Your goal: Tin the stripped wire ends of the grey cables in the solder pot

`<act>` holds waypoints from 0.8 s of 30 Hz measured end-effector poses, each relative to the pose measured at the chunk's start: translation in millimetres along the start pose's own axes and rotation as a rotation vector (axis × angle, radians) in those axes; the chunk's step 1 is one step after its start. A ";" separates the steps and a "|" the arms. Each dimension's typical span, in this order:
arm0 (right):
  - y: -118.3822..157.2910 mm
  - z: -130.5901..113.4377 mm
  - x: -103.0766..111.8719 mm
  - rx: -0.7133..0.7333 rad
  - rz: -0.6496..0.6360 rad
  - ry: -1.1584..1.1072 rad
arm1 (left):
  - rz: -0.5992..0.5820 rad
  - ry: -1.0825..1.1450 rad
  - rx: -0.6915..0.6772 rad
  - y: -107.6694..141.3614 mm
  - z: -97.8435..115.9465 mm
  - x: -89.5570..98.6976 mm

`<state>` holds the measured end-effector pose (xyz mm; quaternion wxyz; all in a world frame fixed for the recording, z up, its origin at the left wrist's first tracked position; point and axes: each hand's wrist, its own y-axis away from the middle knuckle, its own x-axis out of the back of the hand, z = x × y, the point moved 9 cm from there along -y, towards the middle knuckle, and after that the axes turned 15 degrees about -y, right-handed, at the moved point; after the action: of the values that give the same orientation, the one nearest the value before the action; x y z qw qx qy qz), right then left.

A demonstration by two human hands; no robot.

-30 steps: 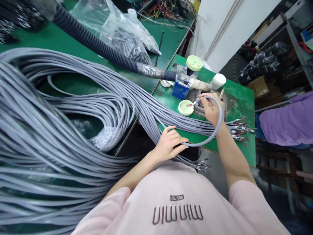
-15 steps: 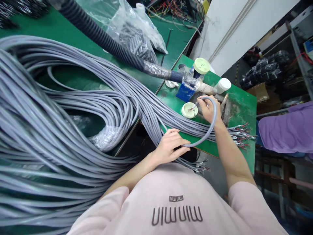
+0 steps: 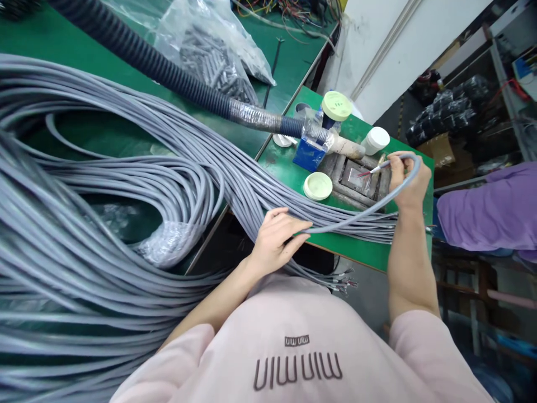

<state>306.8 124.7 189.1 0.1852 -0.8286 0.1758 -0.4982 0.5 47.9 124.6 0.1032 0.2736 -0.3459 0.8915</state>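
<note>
My right hand (image 3: 409, 179) is closed on a grey cable (image 3: 369, 214) just behind its stripped end. The thin bare-ended wires (image 3: 364, 174) reach over the shiny square of a solder pot (image 3: 354, 178); whether they touch its surface I cannot tell. Further back along the same cable, my left hand (image 3: 279, 238) pinches it between thumb and fingers. Left of the pot stands a round, pale green open tub (image 3: 318, 186). Under the held cable runs a thick bundle of grey cables (image 3: 268, 187) across the green bench.
A black ribbed hose (image 3: 168, 70), propped on a blue box (image 3: 309, 154), ends beside the pot. Behind stand a lidded jar (image 3: 337, 105) and a white cup (image 3: 375, 140). A plastic bag of grey pieces (image 3: 210, 61) lies further back. A person in a purple sleeve (image 3: 489, 204) is at right.
My right hand has moved right, carrying the wire ends from the pale green tub to over the solder pot. The cable's loop has widened, and the view has shifted slightly.
</note>
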 end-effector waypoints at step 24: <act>-7.2 77.8 -43.9 -0.166 -0.040 0.078 | 0.025 -0.089 0.118 -20.5 -13.8 -17.0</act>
<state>357.4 162.1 125.4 0.0992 -0.8243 0.2070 -0.5175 16.4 72.4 118.2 0.0605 0.3145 -0.3006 0.8984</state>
